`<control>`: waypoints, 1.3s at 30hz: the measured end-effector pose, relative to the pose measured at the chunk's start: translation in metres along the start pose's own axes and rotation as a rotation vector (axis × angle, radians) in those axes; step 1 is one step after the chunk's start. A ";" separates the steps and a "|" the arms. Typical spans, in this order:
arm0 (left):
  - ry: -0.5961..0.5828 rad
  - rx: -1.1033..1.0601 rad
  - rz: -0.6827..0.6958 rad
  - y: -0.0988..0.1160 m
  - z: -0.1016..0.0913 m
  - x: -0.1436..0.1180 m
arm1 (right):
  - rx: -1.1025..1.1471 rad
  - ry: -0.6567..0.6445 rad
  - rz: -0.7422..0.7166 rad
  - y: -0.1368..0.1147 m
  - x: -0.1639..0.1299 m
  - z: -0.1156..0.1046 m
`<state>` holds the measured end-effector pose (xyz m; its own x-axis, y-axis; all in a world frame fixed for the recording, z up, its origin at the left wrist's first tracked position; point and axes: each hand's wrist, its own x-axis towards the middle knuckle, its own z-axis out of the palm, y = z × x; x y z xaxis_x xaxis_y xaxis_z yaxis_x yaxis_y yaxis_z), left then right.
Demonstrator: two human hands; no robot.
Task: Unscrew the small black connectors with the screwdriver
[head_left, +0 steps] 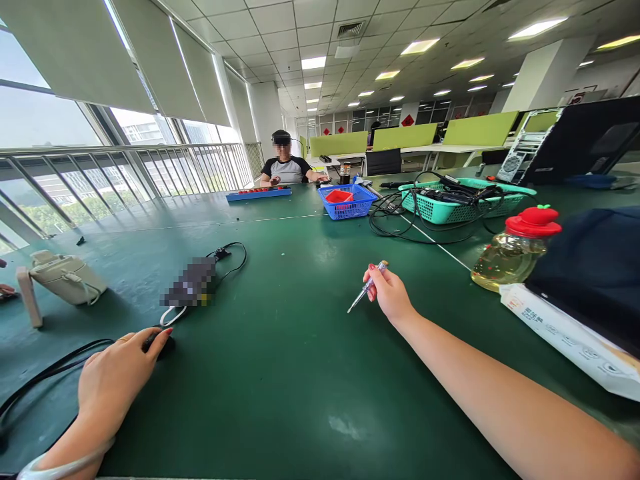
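Observation:
My right hand (390, 293) grips a small screwdriver (367, 289) with a clear handle, its metal shaft pointing down and left above the green tabletop (280, 387). Low on the left, my left hand (117, 370) is closed over a small black object (165, 345) on the table. Most of that object is hidden by the fingers, so its kind does not show. Black cables (50, 370) run along the table to the left of this hand. Just beyond it lies a dark, blurred-out device (193, 283) with a white loop and a short black cord.
A beige bag (67, 277) stands at left, near another person's fingers (6, 291). Farther back are a blue basket (347, 208), a green basket (450, 212) of cables, and a seated person (285, 167). A red-lidded jar (510, 260) and white box (565, 333) stand at right.

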<state>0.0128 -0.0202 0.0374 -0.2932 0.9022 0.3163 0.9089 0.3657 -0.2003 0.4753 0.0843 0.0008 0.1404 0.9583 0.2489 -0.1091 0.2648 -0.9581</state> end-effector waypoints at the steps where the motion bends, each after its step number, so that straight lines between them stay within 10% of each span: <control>1: 0.008 0.025 0.019 0.000 0.001 -0.001 | 0.002 0.000 0.000 0.000 0.000 0.000; 39: 0.072 -0.090 0.096 -0.019 0.022 0.000 | -0.026 -0.001 0.002 0.000 0.000 0.000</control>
<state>-0.0112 -0.0228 0.0210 -0.1850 0.9120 0.3661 0.9554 0.2541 -0.1502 0.4754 0.0844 0.0004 0.1394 0.9588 0.2474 -0.0836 0.2604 -0.9619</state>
